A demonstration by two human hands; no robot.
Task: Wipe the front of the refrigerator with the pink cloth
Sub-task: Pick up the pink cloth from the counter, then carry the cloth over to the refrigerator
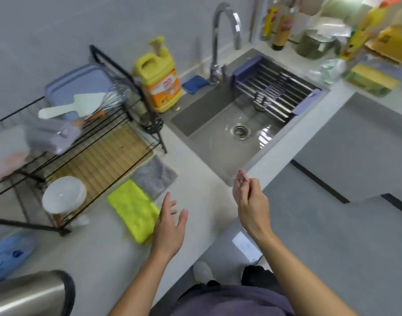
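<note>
1. Nearest, the left grip hovers released, fingers spread, over the front edge of the surface and the near end of a yellow-green cloth.
2. Slightly farther, the right grip is clenched above the near corner of the sink, its fingertips gathered round a scrap of pink. This is probably the pink cloth bunched small, though too little shows to be sure.
3. Beyond the yellow-green cloth, a grey cloth lies touching it.
4. Farther back, the sink holds a film of water.
5. The refrigerator is out of view, so wiping looks not yet begun; the step in hand seems to be readying the cloth.
6. The next move likely calls for turning to the refrigerator, opening the cloth flat and pressing it to the door.
</note>
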